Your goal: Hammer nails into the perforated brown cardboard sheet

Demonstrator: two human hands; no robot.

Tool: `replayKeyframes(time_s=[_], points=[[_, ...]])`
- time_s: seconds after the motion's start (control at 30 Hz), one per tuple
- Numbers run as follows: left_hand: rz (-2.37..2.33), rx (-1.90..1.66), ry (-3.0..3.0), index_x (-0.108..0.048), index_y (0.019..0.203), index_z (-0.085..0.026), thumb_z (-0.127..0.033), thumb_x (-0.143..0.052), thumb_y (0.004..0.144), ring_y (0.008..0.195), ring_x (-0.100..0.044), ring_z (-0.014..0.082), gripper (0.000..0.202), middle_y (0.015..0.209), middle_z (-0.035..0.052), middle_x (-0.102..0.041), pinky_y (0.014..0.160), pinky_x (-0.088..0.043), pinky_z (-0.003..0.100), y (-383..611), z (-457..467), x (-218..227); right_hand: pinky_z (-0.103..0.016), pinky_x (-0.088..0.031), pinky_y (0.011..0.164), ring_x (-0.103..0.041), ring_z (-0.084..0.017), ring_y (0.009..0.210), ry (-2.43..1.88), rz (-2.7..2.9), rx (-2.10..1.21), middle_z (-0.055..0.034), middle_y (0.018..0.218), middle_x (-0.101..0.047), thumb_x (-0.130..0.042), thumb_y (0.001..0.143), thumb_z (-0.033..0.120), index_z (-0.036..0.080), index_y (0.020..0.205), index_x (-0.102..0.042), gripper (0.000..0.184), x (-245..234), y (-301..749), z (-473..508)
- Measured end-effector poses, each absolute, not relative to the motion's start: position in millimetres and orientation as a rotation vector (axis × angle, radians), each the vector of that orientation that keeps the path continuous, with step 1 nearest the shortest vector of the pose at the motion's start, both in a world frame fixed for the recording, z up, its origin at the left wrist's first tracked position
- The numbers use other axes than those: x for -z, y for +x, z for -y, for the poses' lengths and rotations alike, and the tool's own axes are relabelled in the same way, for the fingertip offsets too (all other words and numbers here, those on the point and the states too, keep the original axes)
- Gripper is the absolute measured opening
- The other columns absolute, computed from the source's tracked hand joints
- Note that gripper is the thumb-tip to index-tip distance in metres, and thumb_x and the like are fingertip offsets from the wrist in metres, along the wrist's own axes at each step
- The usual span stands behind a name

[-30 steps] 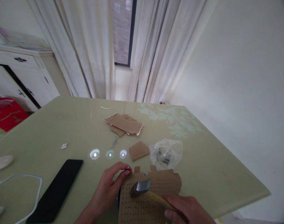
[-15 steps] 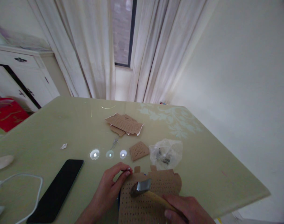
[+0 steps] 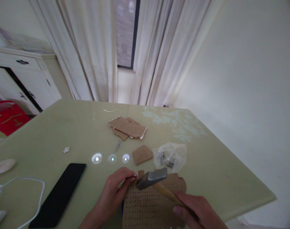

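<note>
My right hand is wrapped round the wooden handle of a hammer. Its metal head is over the upper part of a brown cardboard sheet covered with rows of punched holes. At the sheet's top left corner, my left hand pinches a small nail between thumb and forefinger; only a shiny tip of the nail shows. Something blue peeks out under the sheet's left edge. Beyond the hands lie a few loose nails, a small holed cardboard piece and a clear plastic bag with dark bits inside.
Torn cardboard pieces are stacked farther back on the glossy green table. To the left are a black phone, a white cable, a white oval device and a paper scrap.
The hammer head has lifted and shifted to the right, its face turned more sideways. My left hand keeps its pinch at the cardboard's corner, almost unmoved.
</note>
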State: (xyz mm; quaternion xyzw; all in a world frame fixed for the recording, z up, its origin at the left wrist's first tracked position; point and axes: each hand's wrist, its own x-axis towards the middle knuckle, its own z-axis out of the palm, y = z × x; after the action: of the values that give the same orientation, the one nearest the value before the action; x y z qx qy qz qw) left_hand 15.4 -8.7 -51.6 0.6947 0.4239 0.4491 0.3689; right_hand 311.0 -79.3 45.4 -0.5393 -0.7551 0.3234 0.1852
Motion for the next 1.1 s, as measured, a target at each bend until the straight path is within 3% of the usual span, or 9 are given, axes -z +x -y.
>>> replayKeyframes(time_s=[0.17, 0.47, 0.67, 0.9, 1.0, 1.1], points=[[-1.049, -1.173, 1.822, -0.078, 0.094, -0.025, -0.03, -0.061, 0.106, 0.084, -0.075, 0.0195, 0.021, 0.091, 0.0033, -0.08, 0.079, -0.057, 0.026, 16, 7, 51, -0.03, -0.061, 0.081, -0.082, -0.026, 0.095, -1.517, 2.169, -0.664, -0.0065, 0.112, -0.086, -0.051, 0.111, 0.038, 0.03, 0.134, -0.073, 0.033, -72, 306, 64], [-1.047, -1.157, 1.849, -0.076, 0.089, -0.024, -0.024, -0.061, 0.105, 0.079, -0.072, 0.0176, 0.021, 0.087, 0.0012, -0.077, 0.073, -0.054, 0.023, 16, 8, 52, -0.035, -0.061, 0.09, -0.081, -0.026, 0.104, -1.571, 2.337, -0.715, -0.006, 0.124, -0.083, -0.05, 0.111, 0.034, 0.028, 0.134, -0.073, 0.033, -68, 297, 58], [-1.008, -1.095, 1.838, -0.076, 0.091, -0.023, -0.025, -0.061, 0.105, 0.081, -0.073, 0.0174, 0.021, 0.089, 0.0005, -0.078, 0.076, -0.054, 0.023, 13, 8, 47, -0.035, -0.062, 0.089, -0.081, -0.028, 0.102, -1.578, 2.344, -0.709, -0.0065, 0.121, -0.084, -0.052, 0.11, 0.035, 0.029, 0.134, -0.074, 0.032, -66, 297, 60], [-0.939, -1.052, 1.762, -0.08, 0.091, -0.023, -0.028, -0.065, 0.103, 0.086, -0.074, 0.0193, 0.02, 0.091, 0.0026, -0.079, 0.08, -0.056, 0.026, 10, 3, 41, -0.033, -0.061, 0.085, -0.081, -0.025, 0.095, -1.597, 2.306, -0.786, -0.0037, 0.111, -0.085, -0.051, 0.11, 0.039, 0.03, 0.121, -0.075, 0.028, -58, 294, 59], [-0.916, -1.004, 1.699, -0.082, 0.098, -0.024, -0.03, -0.063, 0.104, 0.095, -0.075, 0.0213, 0.021, 0.102, 0.0053, -0.081, 0.086, -0.059, 0.029, 6, 5, 45, -0.032, -0.059, 0.087, -0.08, -0.025, 0.099, -1.588, 2.256, -0.814, -0.0028, 0.112, -0.085, -0.052, 0.11, 0.041, 0.031, 0.124, -0.075, 0.028, -59, 295, 59], [-1.002, -0.947, 1.625, -0.078, 0.124, -0.028, -0.034, -0.071, 0.098, 0.116, -0.073, 0.0269, 0.028, 0.129, 0.0078, -0.077, 0.103, -0.059, 0.037, -1, 9, 50, -0.03, -0.058, 0.086, -0.079, -0.024, 0.1, -1.591, 2.185, -0.814, -0.0021, 0.108, -0.084, -0.05, 0.111, 0.041, 0.031, 0.121, -0.075, 0.029, -61, 298, 60]])
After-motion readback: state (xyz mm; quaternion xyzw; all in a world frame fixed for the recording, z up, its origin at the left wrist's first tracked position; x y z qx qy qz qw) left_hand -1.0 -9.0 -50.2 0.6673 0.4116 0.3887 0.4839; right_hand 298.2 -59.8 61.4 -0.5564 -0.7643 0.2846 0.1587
